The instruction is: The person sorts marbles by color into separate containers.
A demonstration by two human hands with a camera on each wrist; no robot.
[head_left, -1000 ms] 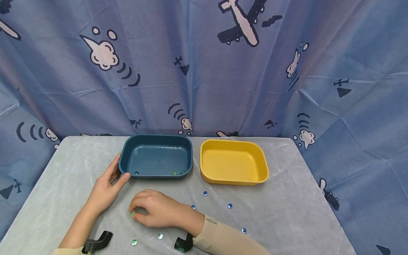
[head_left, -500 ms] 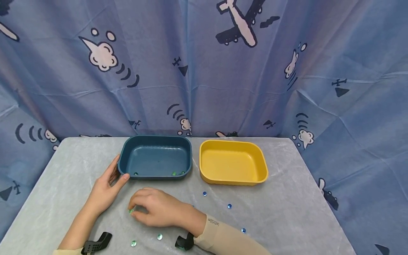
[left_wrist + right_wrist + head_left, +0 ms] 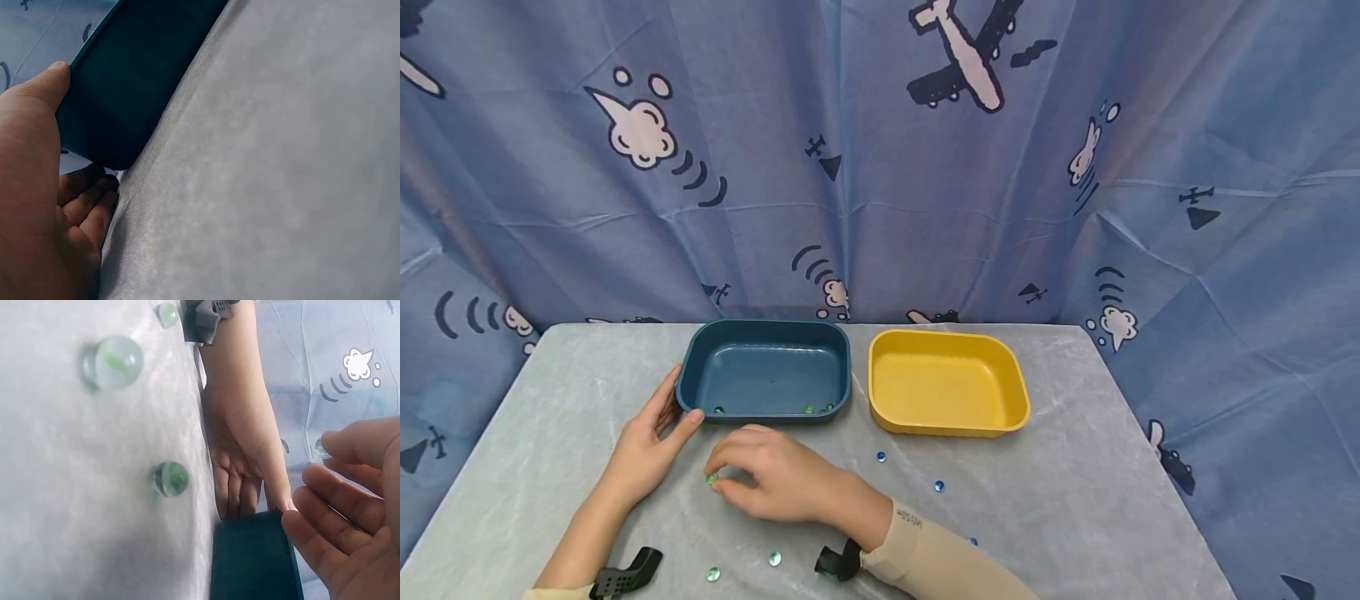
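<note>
My right hand (image 3: 782, 475) pinches a green marble (image 3: 711, 479) between thumb and fingertips, in front of the dark blue bin (image 3: 775, 418). The same clear marble (image 3: 321, 449) shows at the thumb tip in the right wrist view, with the other fingers loosely bent. At the bin's left end, my left hand (image 3: 646, 450) touches the front corner with its thumb (image 3: 55, 81), and its fingers reach along the side. Several green marbles (image 3: 809, 409) lie inside the bin near its front wall. Two more green marbles, one left (image 3: 712, 574) and one right (image 3: 774, 558), rest on the table nearer to me.
A yellow bin (image 3: 951, 427) stands right of the dark blue one, with nothing visible inside. Blue marbles (image 3: 939, 486) lie scattered before it, one partly behind the right sleeve (image 3: 940, 554). A patterned curtain (image 3: 880, 167) hangs behind the grey cloth-covered table (image 3: 1097, 500).
The right hand has moved slightly away from me, toward the dark blue bin, carrying the green marble. My left hand stays at the bin's corner.
</note>
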